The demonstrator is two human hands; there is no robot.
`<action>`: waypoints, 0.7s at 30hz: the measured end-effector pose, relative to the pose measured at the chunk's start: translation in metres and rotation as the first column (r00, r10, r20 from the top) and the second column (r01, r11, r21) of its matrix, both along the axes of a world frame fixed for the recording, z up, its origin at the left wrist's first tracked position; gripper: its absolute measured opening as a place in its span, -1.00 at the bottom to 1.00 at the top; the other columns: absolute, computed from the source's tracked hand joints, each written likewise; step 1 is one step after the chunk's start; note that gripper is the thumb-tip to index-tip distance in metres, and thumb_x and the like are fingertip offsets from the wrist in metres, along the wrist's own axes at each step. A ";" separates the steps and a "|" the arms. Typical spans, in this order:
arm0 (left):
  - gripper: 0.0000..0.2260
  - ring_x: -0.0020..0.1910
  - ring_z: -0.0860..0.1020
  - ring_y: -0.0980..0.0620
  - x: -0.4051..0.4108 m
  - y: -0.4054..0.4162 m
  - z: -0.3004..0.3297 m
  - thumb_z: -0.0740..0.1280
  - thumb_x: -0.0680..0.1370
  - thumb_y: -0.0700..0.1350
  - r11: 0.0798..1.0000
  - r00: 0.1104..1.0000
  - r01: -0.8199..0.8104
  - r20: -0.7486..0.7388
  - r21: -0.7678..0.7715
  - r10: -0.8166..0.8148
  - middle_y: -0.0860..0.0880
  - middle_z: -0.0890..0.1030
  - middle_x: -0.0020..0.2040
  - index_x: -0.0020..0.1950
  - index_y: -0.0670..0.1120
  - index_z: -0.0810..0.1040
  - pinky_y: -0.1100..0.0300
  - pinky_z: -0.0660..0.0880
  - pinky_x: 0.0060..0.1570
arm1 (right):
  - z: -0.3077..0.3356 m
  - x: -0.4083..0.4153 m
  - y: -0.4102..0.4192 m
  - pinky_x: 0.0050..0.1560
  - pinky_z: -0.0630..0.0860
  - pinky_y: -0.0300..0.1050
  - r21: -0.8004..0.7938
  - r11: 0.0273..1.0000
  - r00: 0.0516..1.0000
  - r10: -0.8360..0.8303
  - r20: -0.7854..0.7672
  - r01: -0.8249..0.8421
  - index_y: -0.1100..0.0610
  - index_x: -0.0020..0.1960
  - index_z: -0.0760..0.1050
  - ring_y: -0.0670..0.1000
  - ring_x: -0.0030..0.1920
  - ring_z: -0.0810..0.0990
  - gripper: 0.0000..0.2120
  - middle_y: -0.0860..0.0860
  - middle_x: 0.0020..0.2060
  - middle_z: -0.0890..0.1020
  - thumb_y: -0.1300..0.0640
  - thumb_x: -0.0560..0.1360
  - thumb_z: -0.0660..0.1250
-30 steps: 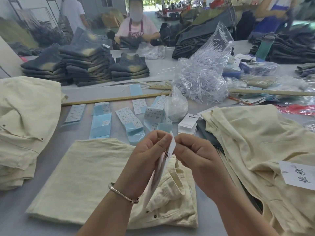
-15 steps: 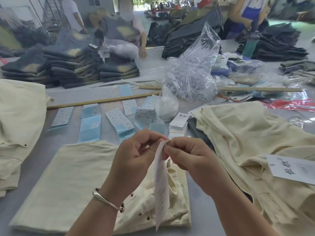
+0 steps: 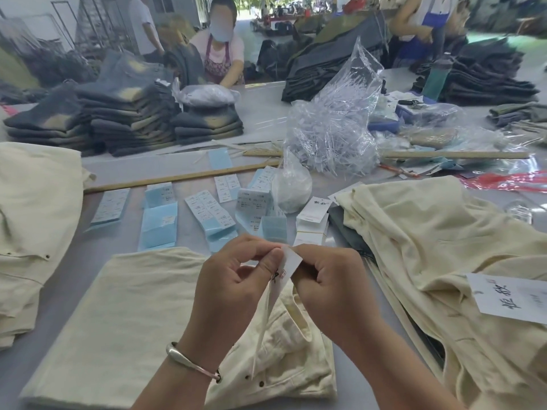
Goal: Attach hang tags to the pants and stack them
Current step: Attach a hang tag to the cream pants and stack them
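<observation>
A white hang tag (image 3: 285, 273) hangs between my two hands above a folded pair of cream pants (image 3: 124, 315) lying on the grey table. My left hand (image 3: 233, 279), with a silver bangle on the wrist, pinches the tag's top from the left. From the right, my right hand (image 3: 328, 282) pinches the same top edge. The tag's lower part droops toward the waistband of the cream pants. On my right sits a loose heap of cream pants (image 3: 429, 247) with a written paper slip (image 3: 509, 297) on it. More folded cream pants (image 3: 32, 220) lie at the left.
Blue and white label strips (image 3: 159, 220) and white tag bundles (image 3: 312, 220) lie across the middle of the table. Behind them stand a clear bag of plastic fasteners (image 3: 334, 128), wooden sticks (image 3: 177, 176) and stacks of dark pants (image 3: 124, 116). Other people work at the far side.
The tag, hanging edge-on before, now shows its white face turned between my fingers. Both hands stay together above the pants. The camera view has shifted slightly.
</observation>
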State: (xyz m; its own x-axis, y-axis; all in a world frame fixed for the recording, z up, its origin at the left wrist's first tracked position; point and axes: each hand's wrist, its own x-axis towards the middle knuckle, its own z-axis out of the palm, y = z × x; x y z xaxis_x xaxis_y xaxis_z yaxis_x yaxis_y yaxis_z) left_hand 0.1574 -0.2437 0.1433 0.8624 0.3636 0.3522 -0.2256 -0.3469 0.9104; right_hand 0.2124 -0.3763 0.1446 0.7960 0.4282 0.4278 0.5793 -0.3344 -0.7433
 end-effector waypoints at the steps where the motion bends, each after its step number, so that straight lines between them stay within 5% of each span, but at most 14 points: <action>1: -0.92 -0.16 0.64 0.05 0.000 -0.001 -0.001 0.41 0.50 -0.10 1.000 1.000 -0.016 0.007 -0.006 0.016 0.03 0.66 -0.16 -0.11 -0.01 0.72 0.02 0.62 -0.20 | -0.002 0.000 0.001 -0.43 0.17 -0.16 0.037 0.999 0.999 -0.006 -0.031 0.007 -0.12 -0.46 0.25 -0.09 -0.46 0.20 -0.59 -0.12 -0.57 0.27 0.27 0.43 0.26; 6: -0.90 -0.21 0.62 0.09 -0.002 0.000 -0.003 0.42 0.42 -0.07 0.996 0.999 -0.036 0.019 -0.078 0.037 -0.03 0.67 -0.20 -0.16 -0.05 0.71 0.20 0.58 -0.25 | -0.007 0.001 0.001 -0.40 0.28 -0.20 0.101 0.992 0.995 0.080 -0.064 -0.073 0.09 -0.26 0.58 -0.13 -0.45 0.31 -0.80 -0.17 -0.52 0.35 0.29 0.45 0.26; 15: -0.94 -0.20 0.60 0.09 -0.001 0.003 -0.002 0.51 0.41 -0.09 0.997 0.997 -0.052 0.045 -0.059 0.055 0.01 0.65 -0.23 -0.19 0.01 0.66 0.20 0.59 -0.23 | -0.010 0.009 0.001 -0.33 0.50 0.08 0.128 0.979 0.966 0.178 -0.189 -0.156 0.10 -0.18 0.58 0.06 -0.36 0.49 -0.82 -0.02 -0.43 0.54 0.29 0.43 0.23; 18: -0.96 -0.24 0.60 0.10 0.001 0.006 -0.004 0.43 0.42 -0.08 0.996 0.996 -0.084 0.010 -0.034 0.084 0.04 0.65 -0.25 -0.18 0.07 0.61 0.20 0.58 -0.25 | -0.009 0.013 0.000 -0.33 0.45 -0.01 0.132 0.979 0.960 0.183 -0.210 -0.158 0.01 -0.18 0.62 -0.04 -0.41 0.48 -0.89 -0.03 -0.48 0.52 0.08 0.49 0.34; 21: -0.98 -0.28 0.61 0.13 0.003 0.012 -0.006 0.36 0.46 -0.08 0.991 0.996 -0.091 -0.017 -0.100 0.090 0.03 0.67 -0.25 -0.15 0.00 0.58 0.29 0.54 -0.28 | -0.011 0.022 -0.007 -0.29 0.48 0.00 0.130 0.978 0.937 0.196 -0.289 -0.164 0.00 -0.23 0.63 -0.01 -0.41 0.50 -0.87 -0.02 -0.48 0.54 0.12 0.50 0.42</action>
